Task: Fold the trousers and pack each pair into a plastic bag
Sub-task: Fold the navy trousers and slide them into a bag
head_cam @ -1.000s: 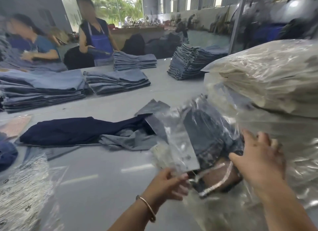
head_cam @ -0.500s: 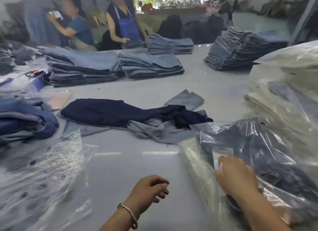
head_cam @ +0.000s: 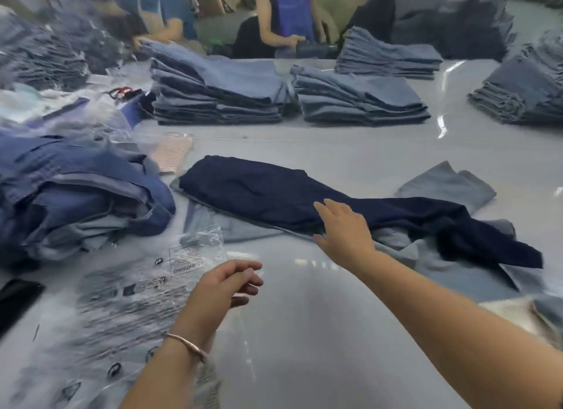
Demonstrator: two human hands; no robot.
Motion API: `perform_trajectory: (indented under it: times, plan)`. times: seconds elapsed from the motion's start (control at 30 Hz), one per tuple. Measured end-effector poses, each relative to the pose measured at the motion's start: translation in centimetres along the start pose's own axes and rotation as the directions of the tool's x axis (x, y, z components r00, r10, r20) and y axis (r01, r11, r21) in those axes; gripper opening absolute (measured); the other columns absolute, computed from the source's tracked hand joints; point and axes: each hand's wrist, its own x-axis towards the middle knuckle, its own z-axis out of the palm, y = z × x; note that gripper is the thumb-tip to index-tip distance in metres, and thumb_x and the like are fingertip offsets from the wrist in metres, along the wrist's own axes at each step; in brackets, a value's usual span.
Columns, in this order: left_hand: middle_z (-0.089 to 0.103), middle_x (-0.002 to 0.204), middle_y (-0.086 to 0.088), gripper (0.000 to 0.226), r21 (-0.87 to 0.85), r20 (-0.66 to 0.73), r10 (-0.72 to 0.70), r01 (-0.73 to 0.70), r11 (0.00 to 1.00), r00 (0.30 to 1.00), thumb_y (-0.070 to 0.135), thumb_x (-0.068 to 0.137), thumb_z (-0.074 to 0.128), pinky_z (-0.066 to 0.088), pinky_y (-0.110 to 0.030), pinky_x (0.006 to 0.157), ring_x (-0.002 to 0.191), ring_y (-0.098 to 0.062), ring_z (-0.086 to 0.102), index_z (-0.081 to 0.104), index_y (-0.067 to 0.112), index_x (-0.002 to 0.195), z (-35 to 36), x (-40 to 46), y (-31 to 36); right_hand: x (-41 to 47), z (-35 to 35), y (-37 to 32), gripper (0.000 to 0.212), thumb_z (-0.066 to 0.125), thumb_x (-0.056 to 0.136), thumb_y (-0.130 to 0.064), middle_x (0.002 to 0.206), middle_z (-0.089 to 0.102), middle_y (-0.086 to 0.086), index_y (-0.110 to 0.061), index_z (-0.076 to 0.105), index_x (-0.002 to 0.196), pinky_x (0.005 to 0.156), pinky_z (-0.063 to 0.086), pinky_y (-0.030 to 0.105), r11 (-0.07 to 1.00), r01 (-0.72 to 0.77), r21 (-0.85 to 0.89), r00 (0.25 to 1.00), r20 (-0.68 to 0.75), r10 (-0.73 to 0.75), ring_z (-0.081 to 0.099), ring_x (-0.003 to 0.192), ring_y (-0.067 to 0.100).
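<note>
Dark navy trousers (head_cam: 274,192) lie stretched across the grey table (head_cam: 304,332), on top of a lighter grey-blue pair (head_cam: 405,244). My right hand (head_cam: 344,229) reaches out with straight fingers and touches the near edge of the navy pair. My left hand (head_cam: 225,284), with a bracelet on its wrist, hovers over the table with loosely curled fingers, holding nothing. A stack of clear plastic bags (head_cam: 122,302) with printed warnings lies at the lower left, beside my left hand.
A heap of blue trousers (head_cam: 76,195) lies at the left. Folded stacks (head_cam: 219,98) (head_cam: 359,98) stand further back, with more at the right (head_cam: 524,89). Two people (head_cam: 289,19) work at the far side. A bagged pair's corner (head_cam: 545,311) shows at the right edge.
My right hand left the bagged trousers at the right and reached forward to the navy pair. My left hand let go of the bag. The view swung left.
</note>
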Motion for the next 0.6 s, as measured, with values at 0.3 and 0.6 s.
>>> perform_trajectory:
  times: [0.3, 0.6]
  plan:
    - [0.073, 0.085, -0.003, 0.023, -0.034, 0.077, 0.0, 0.003, 0.999, 0.997, 0.012, 0.094, 0.054, 0.048, -0.021, 0.064, 0.074, -0.01, 0.065, 0.075, 0.022, 0.094, -5.9, 7.6, -0.7, 12.0, 7.6, -1.1, 0.057, 0.041, 0.096, -0.02, 0.155, 0.027, 0.0, -0.038, 0.025, 0.147, 0.11, 0.026, 0.046, 0.96, 0.01, -0.279, 0.988, 0.153, 0.034, 0.029, 0.139, 0.031]
    - [0.072, 0.095, -0.003, 0.027, -0.303, -0.03, -0.064, 0.052, 0.952, 0.998, 0.039, 0.088, 0.062, 0.052, -0.023, 0.061, 0.079, -0.01, 0.069, 0.066, 0.016, 0.101, -4.2, 12.4, 0.8, 12.6, -4.6, -4.3, 0.031, 0.049, 0.098, -0.032, 0.068, 0.054, 0.003, -0.009, 0.058, 0.078, 0.061, 0.038, 0.039, 0.898, 0.047, 0.437, 0.827, -0.521, 0.21, 0.051, 0.07, 0.03]
